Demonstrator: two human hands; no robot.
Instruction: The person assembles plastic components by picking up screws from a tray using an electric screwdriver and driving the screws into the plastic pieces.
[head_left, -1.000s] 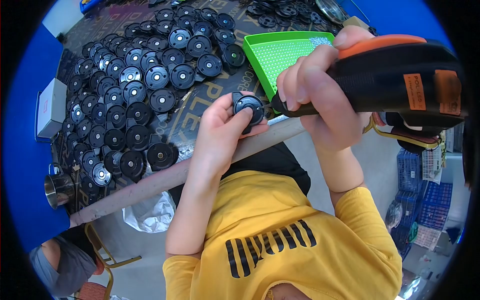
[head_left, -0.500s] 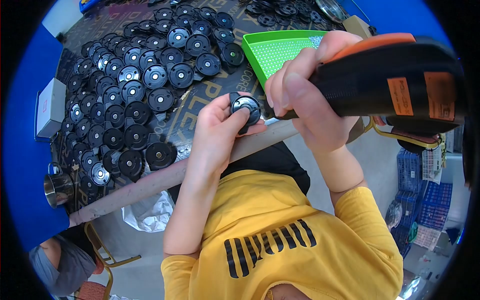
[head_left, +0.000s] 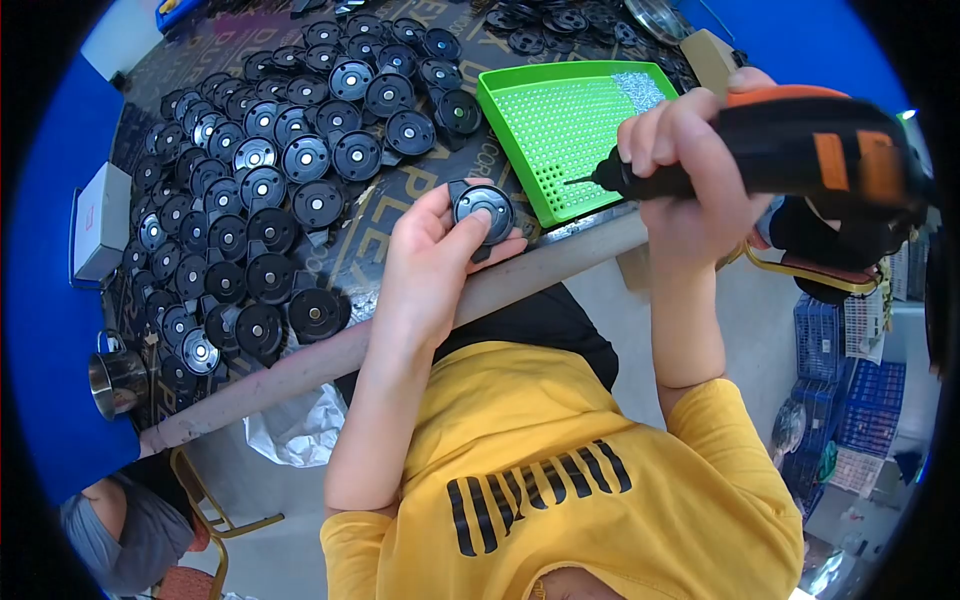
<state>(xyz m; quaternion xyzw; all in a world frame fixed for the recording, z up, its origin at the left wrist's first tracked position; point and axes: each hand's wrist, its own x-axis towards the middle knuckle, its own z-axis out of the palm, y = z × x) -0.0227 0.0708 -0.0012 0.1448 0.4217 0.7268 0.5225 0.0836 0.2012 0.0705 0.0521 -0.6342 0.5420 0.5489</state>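
My left hand (head_left: pixel 437 245) pinches a round black plastic part (head_left: pixel 484 212) above the table's front edge, thumb on its face. In my right hand (head_left: pixel 690 165) is an orange-and-black electric screwdriver (head_left: pixel 800 145), fingers wrapped round its body. Its thin bit points left, over the near corner of a green perforated tray (head_left: pixel 548 215), apart from the black part. A heap of small silvery screws (head_left: pixel 637 92) lies at the tray's far right end. Many like black round parts (head_left: pixel 305 158) cover the table to the left.
Further black parts (head_left: pixel 560 22) and a metal bowl (head_left: pixel 656 20) are at the back, near a cardboard box (head_left: pixel 708 60). A white box (head_left: pixel 102 220) and a steel cup (head_left: pixel 116 380) stand at left. Another person's sleeve (head_left: pixel 130 540) shows at lower left.
My right hand has drawn the screwdriver away from the black part, to the right and over the green tray. My left hand keeps its hold, nearly in place.
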